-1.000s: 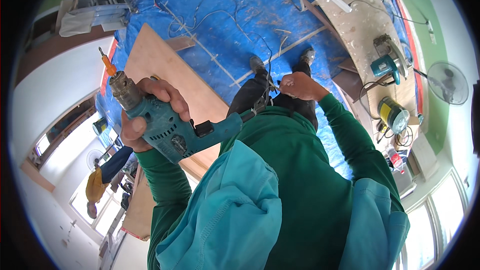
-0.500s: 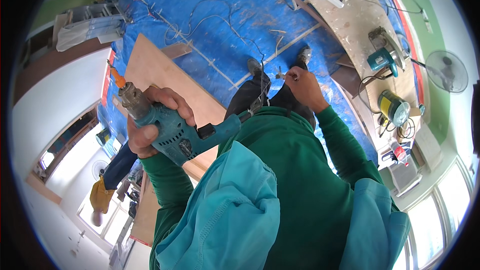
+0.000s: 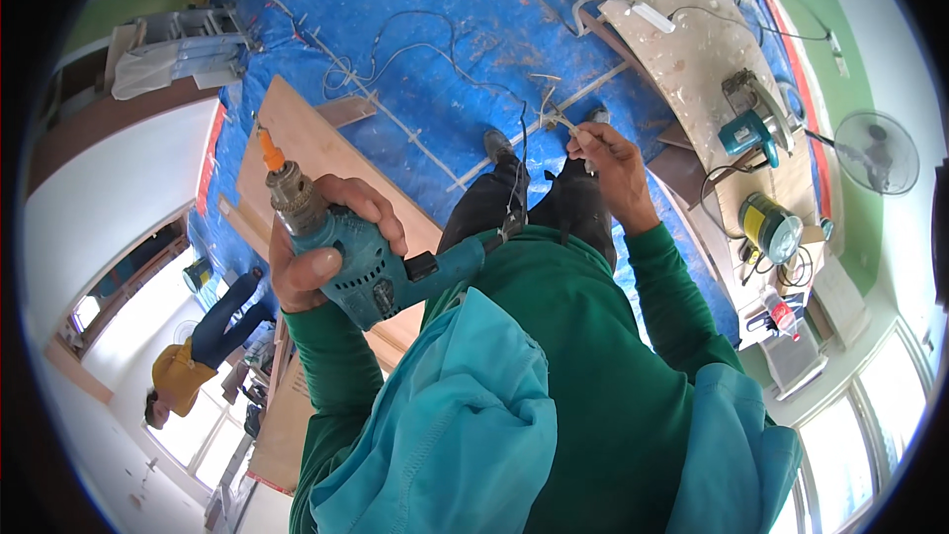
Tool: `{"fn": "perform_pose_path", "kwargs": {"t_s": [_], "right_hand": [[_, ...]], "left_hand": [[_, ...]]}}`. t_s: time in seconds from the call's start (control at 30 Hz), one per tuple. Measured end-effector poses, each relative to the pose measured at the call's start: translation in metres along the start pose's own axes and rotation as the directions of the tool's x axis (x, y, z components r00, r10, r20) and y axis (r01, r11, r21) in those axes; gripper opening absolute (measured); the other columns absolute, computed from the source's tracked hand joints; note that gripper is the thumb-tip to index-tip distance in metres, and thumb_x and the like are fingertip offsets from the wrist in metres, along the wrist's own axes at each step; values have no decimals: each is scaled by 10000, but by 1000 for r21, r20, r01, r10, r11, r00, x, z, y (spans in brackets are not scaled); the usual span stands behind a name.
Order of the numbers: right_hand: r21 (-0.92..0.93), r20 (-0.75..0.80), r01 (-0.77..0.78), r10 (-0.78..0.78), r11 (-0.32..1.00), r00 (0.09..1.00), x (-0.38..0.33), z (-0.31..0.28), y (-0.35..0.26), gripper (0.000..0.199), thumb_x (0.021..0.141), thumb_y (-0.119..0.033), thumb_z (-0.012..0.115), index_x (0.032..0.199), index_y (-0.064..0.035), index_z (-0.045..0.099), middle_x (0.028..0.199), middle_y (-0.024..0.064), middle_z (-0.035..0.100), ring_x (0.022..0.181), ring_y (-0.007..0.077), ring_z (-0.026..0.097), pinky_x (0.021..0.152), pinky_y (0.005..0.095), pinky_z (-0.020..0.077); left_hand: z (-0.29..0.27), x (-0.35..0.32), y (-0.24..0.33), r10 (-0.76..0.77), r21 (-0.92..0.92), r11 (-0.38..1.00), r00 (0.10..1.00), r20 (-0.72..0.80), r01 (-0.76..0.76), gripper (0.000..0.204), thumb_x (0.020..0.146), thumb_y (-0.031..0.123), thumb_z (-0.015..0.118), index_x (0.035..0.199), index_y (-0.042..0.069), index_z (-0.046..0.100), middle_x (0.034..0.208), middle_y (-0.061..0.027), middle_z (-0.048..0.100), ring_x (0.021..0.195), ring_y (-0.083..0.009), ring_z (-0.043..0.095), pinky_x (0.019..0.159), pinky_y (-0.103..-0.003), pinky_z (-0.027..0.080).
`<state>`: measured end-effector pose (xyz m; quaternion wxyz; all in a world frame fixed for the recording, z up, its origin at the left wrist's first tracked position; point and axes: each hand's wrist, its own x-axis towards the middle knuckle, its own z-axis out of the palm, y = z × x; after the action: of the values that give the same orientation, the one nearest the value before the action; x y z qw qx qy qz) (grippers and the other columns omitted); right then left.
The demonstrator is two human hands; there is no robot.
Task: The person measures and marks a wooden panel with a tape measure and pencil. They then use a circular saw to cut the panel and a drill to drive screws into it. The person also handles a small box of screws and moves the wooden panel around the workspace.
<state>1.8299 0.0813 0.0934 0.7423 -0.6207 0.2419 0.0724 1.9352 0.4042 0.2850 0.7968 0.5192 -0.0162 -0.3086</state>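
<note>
My left hand (image 3: 341, 227) is wrapped round the body of a teal power drill (image 3: 361, 272), near its chuck (image 3: 295, 196). An orange piece (image 3: 269, 150) with a thin tip sits in the chuck, pointing up and to the left. The drill's handle and black trigger lie toward my belly, with the power cord (image 3: 516, 218) leaving its end. My right hand (image 3: 613, 163) pinches a small, thin, pale piece with a branched end (image 3: 556, 120); its exact kind is too small to make out. It is held over my shoes, apart from the drill.
Blue sheeting (image 3: 435, 69) covers the floor, with loose cables. A wooden panel (image 3: 326, 158) lies at left. On the right, a workbench (image 3: 682, 40) carries a teal circular saw (image 3: 748, 133), a tin (image 3: 771, 222) and a bottle (image 3: 781, 314). A fan (image 3: 875, 151) stands beyond; another person (image 3: 188, 376) is far left.
My right hand has risen slightly and turned, the pale piece now pointing up-left. The drill has shifted a little right and down. The other person at far left has moved.
</note>
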Motion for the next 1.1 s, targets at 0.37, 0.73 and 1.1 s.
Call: {"fn": "perform_pose_path", "kwargs": {"t_s": [0.37, 0.73, 1.1], "right_hand": [[43, -4, -45, 45, 998, 999, 2, -25, -9, 220, 1049, -251, 684, 979, -47, 725, 801, -28, 585, 731, 64, 482, 657, 253, 376], [168, 313, 66, -117, 984, 943, -8, -6, -116, 271, 1050, -254, 694, 981, 4, 738, 759, 4, 582, 697, 92, 486, 636, 270, 381], [163, 454, 125, -187, 979, 871, 18, 22, -181, 358, 1070, -260, 593, 1223, 45, 702, 951, 75, 741, 905, 159, 662, 839, 327, 525]], "left_hand": [[-4, 16, -18, -17, -23, 1000, 1000, -22, 17, 595, 781, 372, 725, 1124, -106, 633, 988, -261, 680, 793, -333, 727, 689, -416, 615], [10, 77, -50, -205, -65, 975, 970, 129, 215, 940, 789, 410, 726, 1513, -127, 460, 1526, -347, 518, 820, -304, 735, 760, -402, 616], [41, 88, -37, -192, -42, 975, 918, 348, 220, 507, 766, 280, 777, 1121, -66, 671, 1026, -217, 685, 824, -321, 734, 749, -417, 608]]}}
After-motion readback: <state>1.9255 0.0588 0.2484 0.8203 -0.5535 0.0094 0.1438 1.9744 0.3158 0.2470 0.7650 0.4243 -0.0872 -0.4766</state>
